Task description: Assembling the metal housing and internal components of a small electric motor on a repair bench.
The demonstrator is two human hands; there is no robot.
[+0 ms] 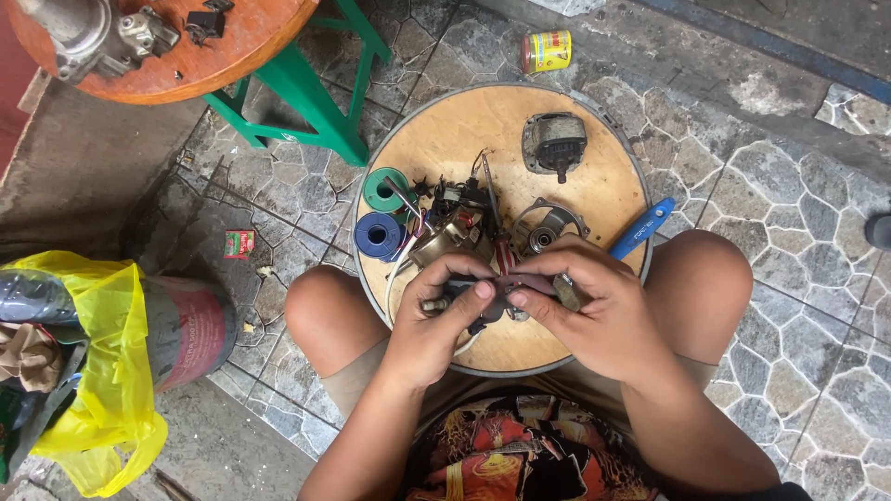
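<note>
Head view: we look straight down on a seated person's lap and a round, metal-rimmed plywood tabletop (594, 176) set between the knees.

Both hands meet over the near edge of that tabletop. We find the left hand (429, 327) and the right hand (594, 311) closed together on one small dark metal part with a bolt-like end (492, 295). The left thumb and forefinger pinch it from its left end; the right thumb and forefinger pinch it from its right end, fingertips nearly touching at the middle. Neither hand is open. Exactly what the part is, we cannot tell; the fingers cover most of it.

The governing relation: the part's long axis runs left to right across the body, level with the fingertips and between them, so each hand grips an opposite end. We judge both hands equally near; neither leads.

Just beyond the fingers, well within reach, lie a red-handled screwdriver (498, 243) pointing away from the person, a tangle of brass-coloured parts and wires (445, 227), a green spool (384, 188), a blue spool (378, 234), a round grey motor housing (548, 232) and a second grey motor casing (555, 144). A blue-handled tool (642, 227) overhangs the right rim.
</note>
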